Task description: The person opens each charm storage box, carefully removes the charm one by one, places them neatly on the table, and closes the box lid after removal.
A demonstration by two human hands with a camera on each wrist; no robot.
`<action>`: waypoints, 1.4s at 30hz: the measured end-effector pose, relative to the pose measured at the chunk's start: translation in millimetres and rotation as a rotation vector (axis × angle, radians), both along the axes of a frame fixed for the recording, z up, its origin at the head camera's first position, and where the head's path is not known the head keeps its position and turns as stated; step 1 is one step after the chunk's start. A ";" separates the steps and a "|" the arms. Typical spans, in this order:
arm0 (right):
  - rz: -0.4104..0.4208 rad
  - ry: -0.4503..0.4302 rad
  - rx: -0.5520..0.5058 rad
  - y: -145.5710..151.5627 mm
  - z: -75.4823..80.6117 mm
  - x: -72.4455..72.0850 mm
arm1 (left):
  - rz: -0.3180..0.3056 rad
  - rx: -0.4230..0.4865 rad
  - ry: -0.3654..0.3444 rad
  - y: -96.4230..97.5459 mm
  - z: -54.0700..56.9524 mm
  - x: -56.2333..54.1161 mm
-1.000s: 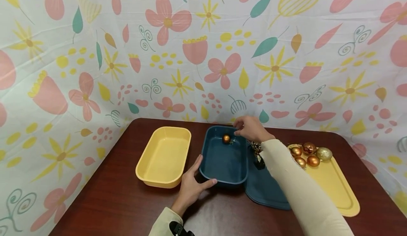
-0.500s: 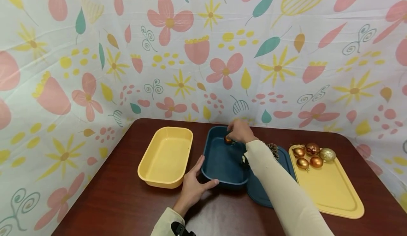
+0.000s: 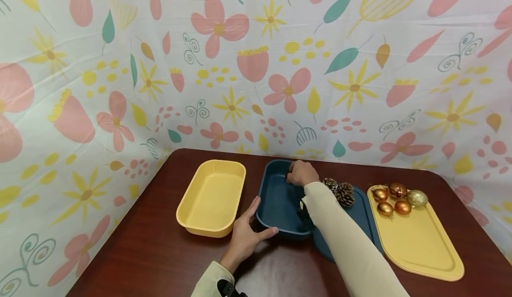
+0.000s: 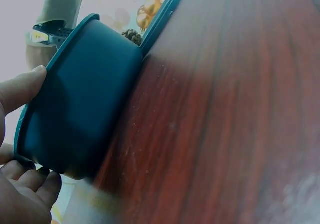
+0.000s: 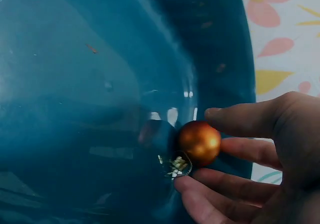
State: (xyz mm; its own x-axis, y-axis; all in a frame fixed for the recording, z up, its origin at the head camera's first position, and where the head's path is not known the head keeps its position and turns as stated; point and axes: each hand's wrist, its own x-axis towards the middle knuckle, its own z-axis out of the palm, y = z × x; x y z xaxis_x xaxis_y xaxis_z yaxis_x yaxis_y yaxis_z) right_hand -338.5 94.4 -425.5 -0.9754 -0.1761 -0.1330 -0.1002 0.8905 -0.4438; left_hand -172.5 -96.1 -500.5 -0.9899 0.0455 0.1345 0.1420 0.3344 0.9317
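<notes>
A deep blue plastic bin (image 3: 280, 208) stands mid-table. My left hand (image 3: 245, 240) grips its near left corner, thumb against the near side and fingers along the left wall. At the bin's far end my right hand (image 3: 303, 174) reaches inside. The right wrist view shows a shiny copper Christmas ball (image 5: 200, 143) with a gold cap, the thumb and fingers of that hand curled round it, close to the bin wall. From the head view the ball is hidden by the hand.
Left of the blue bin stands a yellow bin (image 3: 212, 194). To the right lies a blue lid (image 3: 365, 219) bearing pine cones (image 3: 345, 194). Beyond it, a yellow lid (image 3: 424, 243) holds several copper and gold balls (image 3: 402, 207). A flowered cloth (image 3: 256, 66) hangs behind the table.
My right hand has moved from the bin's far right rim down into the bin and taken hold of the copper ball. The left hand keeps its grip on the corner.
</notes>
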 end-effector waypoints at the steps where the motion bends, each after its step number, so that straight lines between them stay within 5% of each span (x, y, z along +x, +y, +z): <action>1: 0.007 -0.006 -0.001 -0.2 -2.2 0.1 | 0.000 0.002 -0.001 0.0 -0.4 0.4; 22: 0.004 -0.022 0.066 -3.5 -10.0 7.9 | -0.002 0.006 0.007 -0.6 -0.4 1.6; 42: 0.129 0.124 0.033 10.4 20.3 23.3 | -0.004 0.013 0.002 -2.3 1.0 0.8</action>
